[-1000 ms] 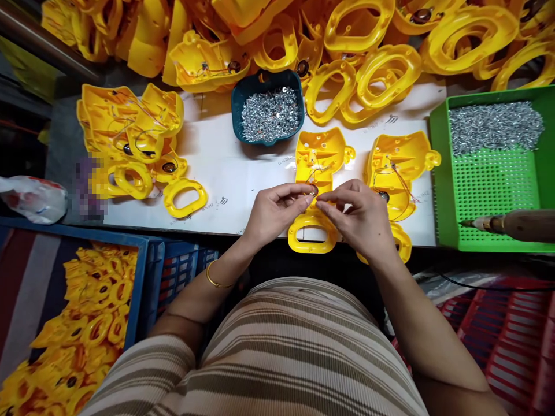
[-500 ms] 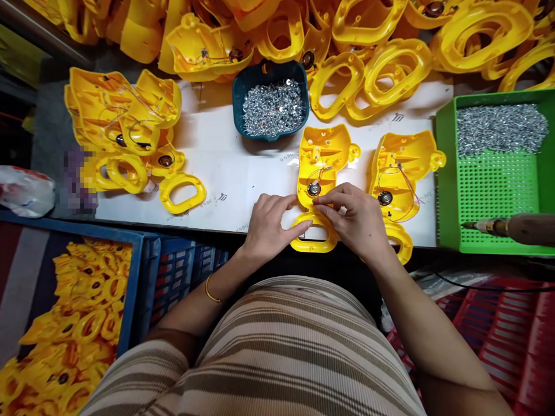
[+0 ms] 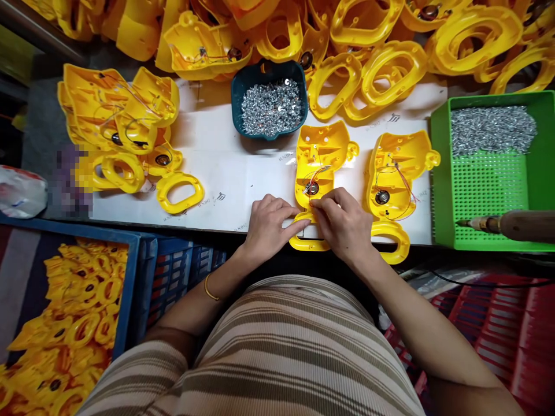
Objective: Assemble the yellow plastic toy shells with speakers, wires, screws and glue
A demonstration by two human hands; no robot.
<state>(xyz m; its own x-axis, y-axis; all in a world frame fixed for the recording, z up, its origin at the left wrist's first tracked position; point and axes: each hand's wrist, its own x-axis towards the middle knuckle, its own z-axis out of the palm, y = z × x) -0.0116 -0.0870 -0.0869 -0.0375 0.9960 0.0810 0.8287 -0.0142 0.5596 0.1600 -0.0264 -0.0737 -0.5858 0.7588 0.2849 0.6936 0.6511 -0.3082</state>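
Observation:
In front of me an open yellow plastic shell lies hollow side up on the white work surface, its loop handle toward me. A round speaker and thin red wires sit inside it. My left hand steadies the shell at its narrow neck, thumb on the loop and fingers against the left edge. My right hand is pinched at the neck just below the speaker, where a red wire runs to the fingertips. The fingers partly hide that spot. A second wired shell lies to the right.
A dark teal tub of small metal screws stands behind. At right, a green basket holds more metal pieces, with a wooden-handled tool over its front. Yellow parts are piled left and along the back. A blue crate sits lower left.
My right hand has shifted slightly left and down, its fingertips now at the red wire below the speaker. My left hand stays on the shell. The view has shifted a little.

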